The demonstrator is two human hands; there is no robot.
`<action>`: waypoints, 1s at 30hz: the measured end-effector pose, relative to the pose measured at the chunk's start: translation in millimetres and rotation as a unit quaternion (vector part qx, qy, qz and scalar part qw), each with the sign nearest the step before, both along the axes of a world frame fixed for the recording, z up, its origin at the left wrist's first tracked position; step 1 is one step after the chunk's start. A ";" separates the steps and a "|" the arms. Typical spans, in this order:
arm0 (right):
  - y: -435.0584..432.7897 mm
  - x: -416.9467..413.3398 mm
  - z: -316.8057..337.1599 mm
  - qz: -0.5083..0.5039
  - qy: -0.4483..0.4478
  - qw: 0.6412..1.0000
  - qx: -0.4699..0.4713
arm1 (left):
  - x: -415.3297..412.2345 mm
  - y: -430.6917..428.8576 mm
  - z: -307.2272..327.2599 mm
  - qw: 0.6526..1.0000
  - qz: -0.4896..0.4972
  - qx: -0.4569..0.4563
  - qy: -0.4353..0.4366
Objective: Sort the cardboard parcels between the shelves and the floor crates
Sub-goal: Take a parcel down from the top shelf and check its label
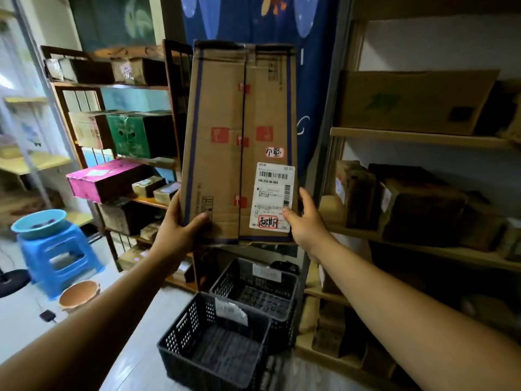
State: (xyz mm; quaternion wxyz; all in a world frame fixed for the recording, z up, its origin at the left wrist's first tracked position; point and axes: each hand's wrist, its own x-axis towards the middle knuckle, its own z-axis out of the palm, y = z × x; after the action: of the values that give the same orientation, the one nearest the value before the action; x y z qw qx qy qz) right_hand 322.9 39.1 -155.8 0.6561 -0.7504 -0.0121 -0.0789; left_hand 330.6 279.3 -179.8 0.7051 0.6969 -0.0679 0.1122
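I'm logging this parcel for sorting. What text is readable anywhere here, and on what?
"730-250-08-864": white shipping label on the tall brown cardboard parcel.
"超期": red-boxed handwriting at that label's foot.
Small white handwritten sticker above it: unclear.
Paper tags on the two black plastic crates: blurred.

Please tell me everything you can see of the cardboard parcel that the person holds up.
The cardboard parcel is a long brown box, held upright in the air. A dark seam runs down its middle, blue lines run along both long edges, and small red stickers dot its face. A white shipping label with barcodes sits at lower right. The left hand and right hand grip its lower corners.
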 end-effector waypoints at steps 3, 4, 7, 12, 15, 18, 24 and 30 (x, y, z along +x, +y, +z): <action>9.6 17.3 -17.1 0.008 0.022 1.000 0.007 | 12.8 9.0 -18.3 1.000 0.015 0.008 0.014; 12.8 29.6 -25.1 0.011 0.029 1.000 0.001 | 22.5 12.4 -25.9 0.999 0.019 0.011 0.022; 16.3 58.6 -41.6 0.012 0.045 0.999 -0.011 | 46.9 17.7 -40.9 0.998 0.033 0.015 0.042; 23.2 111.7 -55.8 0.020 0.068 0.997 -0.006 | 93.2 28.6 -58.3 0.995 0.049 0.011 0.087; 32.8 142.0 -63.7 0.038 0.077 0.996 -0.009 | 118.0 41.5 -70.9 0.990 0.048 0.009 0.129; 44.6 166.2 -69.8 0.041 0.082 0.996 -0.019 | 134.6 57.4 -81.7 0.987 0.038 0.018 0.157; 70.3 209.2 -76.8 0.005 0.094 0.993 -0.064 | 172.5 105.7 -95.4 0.978 -0.010 0.035 0.203; 106.0 235.4 -80.7 -0.053 0.106 0.991 -0.067 | 202.6 171.1 -93.1 0.963 -0.086 0.103 0.233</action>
State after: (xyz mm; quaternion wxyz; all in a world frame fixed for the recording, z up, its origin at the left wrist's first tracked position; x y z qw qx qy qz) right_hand 558.2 145.1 -236.5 0.5967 -0.7965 0.0923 -0.0329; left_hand 533.1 450.4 -272.9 0.6330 0.7640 0.0272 -0.1217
